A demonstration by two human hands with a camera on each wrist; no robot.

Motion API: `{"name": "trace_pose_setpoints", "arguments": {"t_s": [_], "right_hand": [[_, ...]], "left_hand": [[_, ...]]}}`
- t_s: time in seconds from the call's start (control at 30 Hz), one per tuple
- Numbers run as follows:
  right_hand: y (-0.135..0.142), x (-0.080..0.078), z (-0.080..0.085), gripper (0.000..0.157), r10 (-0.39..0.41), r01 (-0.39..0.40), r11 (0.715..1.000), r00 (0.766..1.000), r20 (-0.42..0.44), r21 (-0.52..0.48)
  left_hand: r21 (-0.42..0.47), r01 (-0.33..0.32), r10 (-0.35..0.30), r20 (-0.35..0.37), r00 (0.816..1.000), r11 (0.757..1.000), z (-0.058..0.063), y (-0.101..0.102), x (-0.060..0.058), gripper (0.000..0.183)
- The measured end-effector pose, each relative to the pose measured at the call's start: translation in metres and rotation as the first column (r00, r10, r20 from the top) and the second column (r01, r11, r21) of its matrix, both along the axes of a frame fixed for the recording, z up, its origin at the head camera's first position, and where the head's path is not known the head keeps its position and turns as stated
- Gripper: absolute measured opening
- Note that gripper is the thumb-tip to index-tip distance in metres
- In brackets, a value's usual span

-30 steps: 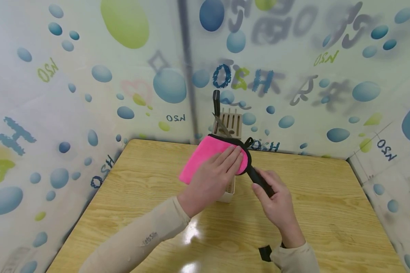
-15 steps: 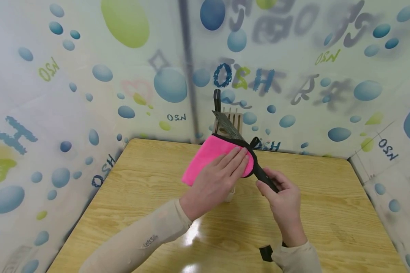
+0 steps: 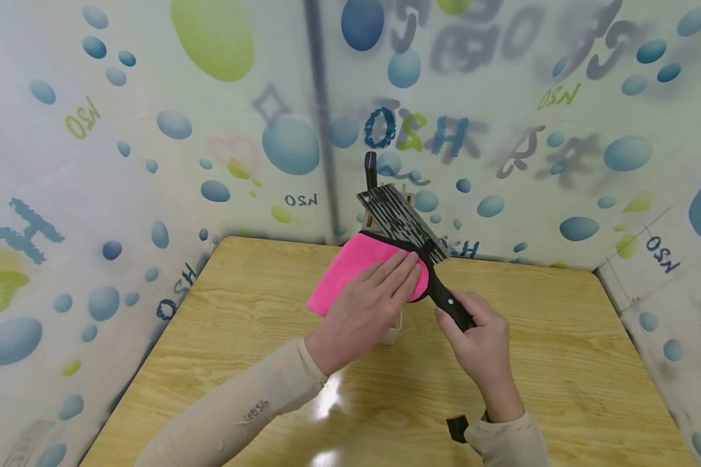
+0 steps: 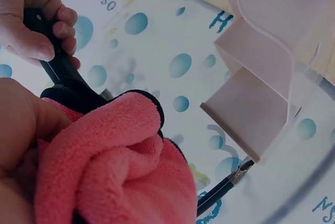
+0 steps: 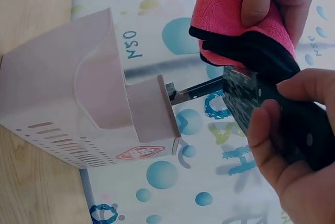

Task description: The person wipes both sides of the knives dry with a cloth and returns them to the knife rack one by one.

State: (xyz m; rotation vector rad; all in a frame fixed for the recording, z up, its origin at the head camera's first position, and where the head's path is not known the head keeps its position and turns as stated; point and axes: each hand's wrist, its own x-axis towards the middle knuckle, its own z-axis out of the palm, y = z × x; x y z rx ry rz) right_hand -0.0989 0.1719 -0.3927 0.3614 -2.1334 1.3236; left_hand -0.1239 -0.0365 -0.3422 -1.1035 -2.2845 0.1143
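Observation:
My right hand [image 3: 481, 347] grips the black handle of a broad-bladed kitchen knife [image 3: 398, 219], whose blade has dark and silver streaks and points up and to the left. In my left hand [image 3: 365, 308] is a pink cloth [image 3: 341, 269] with black edging, laid against the blade near the handle. The fingers of that hand lie flat on the cloth in the head view, while the thumb presses from the other side in the right wrist view. Cloth and hand cover the lower part of the blade.
Behind the cloth a pale plastic knife holder [image 5: 57, 72] stands on the wooden table [image 3: 257, 285], partly hidden in the head view. Another knife's black handle [image 3: 370, 170] sticks up from it. Patterned curtains [image 3: 491, 130] enclose the table's back and sides. A small black piece [image 3: 457, 429] shows beside my right wrist.
The knife has turned about its handle, so the blade shows its broad face instead of a thin edge. The cloth has stayed nearly in place, shifting slightly right, then back a little.

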Motion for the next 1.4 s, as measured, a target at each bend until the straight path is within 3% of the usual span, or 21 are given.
{"name": "trace_pose_setpoints", "arguments": {"t_s": [0.2, 0.5, 0.73, 1.0, 1.4], "right_hand": [[-0.003, -0.001, 0.002, 0.031, 0.004, 0.001, 0.998, 0.996, -0.084, 0.06], [-0.008, -0.001, -0.001, 0.031, -0.029, 0.035, 0.992, 0.998, -0.053, 0.12], [-0.008, -0.002, -0.004, 0.031, -0.026, 0.039, 0.988, 0.995, -0.092, 0.149], [-0.008, -0.002, -0.006, 0.03, -0.015, 0.034, 0.985, 0.994, -0.112, 0.167], [-0.007, 0.002, -0.006, 0.031, 0.024, -0.008, 0.982, 0.996, -0.081, 0.191]], "left_hand": [[-0.029, -0.02, 0.02, -0.003, 1.0, 0.999, 0.0, 0.001, 0.002, 0.048], [-0.119, -0.052, 0.045, -0.068, 0.997, 0.991, -0.003, 0.009, 0.006, 0.045], [-0.188, -0.075, 0.05, -0.131, 0.99, 0.979, -0.007, 0.015, 0.012, 0.043], [-0.2, -0.064, 0.045, -0.097, 0.994, 0.978, -0.005, 0.016, 0.012, 0.045], [-0.213, -0.046, 0.04, -0.034, 0.999, 0.976, 0.004, 0.004, -0.003, 0.051]]}}
